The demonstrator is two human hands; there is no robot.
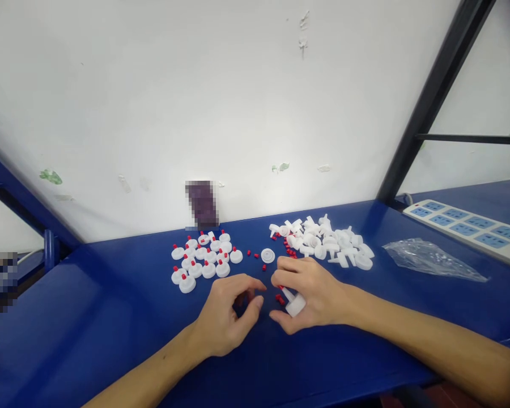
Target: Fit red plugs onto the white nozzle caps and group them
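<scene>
My right hand is closed around a white nozzle cap tilted up to the left, with red at its narrow tip. Fingers curved and thumb apart, my left hand is open just to the left of it, with nothing visible in its grasp. Small red tip caps lie on the blue table between the hands. A lone white nozzle cap rests beyond the fingertips, with a few red tip caps beside it.
Behind my left hand, several red-tipped white caps stand grouped. A heap of white nozzle caps lies back right, red tip caps at its left edge. Further right are a clear plastic bag and a power strip. A blurred-out dark object leans against the wall.
</scene>
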